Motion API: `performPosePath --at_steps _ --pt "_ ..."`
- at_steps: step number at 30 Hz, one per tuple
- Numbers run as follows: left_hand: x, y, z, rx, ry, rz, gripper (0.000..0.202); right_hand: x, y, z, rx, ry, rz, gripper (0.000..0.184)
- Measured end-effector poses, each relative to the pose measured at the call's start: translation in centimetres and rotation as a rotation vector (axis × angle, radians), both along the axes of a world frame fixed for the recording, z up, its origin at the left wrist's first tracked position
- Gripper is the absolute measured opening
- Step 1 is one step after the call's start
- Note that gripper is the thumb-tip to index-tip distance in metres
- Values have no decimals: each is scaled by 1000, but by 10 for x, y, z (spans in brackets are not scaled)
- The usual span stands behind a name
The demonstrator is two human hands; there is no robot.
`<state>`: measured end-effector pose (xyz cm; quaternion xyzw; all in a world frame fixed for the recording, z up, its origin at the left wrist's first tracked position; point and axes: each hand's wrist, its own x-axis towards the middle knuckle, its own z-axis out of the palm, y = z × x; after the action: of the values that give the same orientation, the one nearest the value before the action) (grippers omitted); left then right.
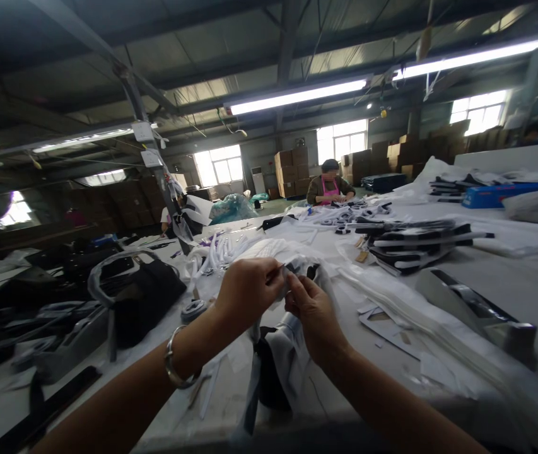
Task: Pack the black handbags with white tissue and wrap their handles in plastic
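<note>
I'm pinching black-and-white fabric between left hand and right hand; it's looking light, limp, best held by its edge.

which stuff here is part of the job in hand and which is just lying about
Part of the job, going by what is held:
black-and-white fabric piece, pinched in the fingers of the left hand and right hand

Probably just lying about, as neither hand touches them:
tape dispenser
grey roll
black bag
blue box
</note>
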<state>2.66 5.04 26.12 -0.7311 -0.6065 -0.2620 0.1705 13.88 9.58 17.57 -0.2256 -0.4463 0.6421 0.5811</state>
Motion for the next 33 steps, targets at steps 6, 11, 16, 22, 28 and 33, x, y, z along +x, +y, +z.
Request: performPosePath --at_steps 6,11,16,22,28,33 --pt "14 -11 -20 157 371 146 28 -4 3 1 3 136 125 32" --pt "19 -9 -40 160 370 131 45 -3 5 -1 -7 198 198 26" --pt "27 -9 -49 106 238 149 51 0 4 3 -44 212 234 30" --pt "12 -13 -21 -38 -137 -99 49 12 10 4 -105 201 267 26" --pt "-13 3 0 -450 -844 -264 45 27 19 2 -47 33 224 29" --pt "-10 12 -14 -515 -1088 -254 51 32 20 5 116 -185 121 41"
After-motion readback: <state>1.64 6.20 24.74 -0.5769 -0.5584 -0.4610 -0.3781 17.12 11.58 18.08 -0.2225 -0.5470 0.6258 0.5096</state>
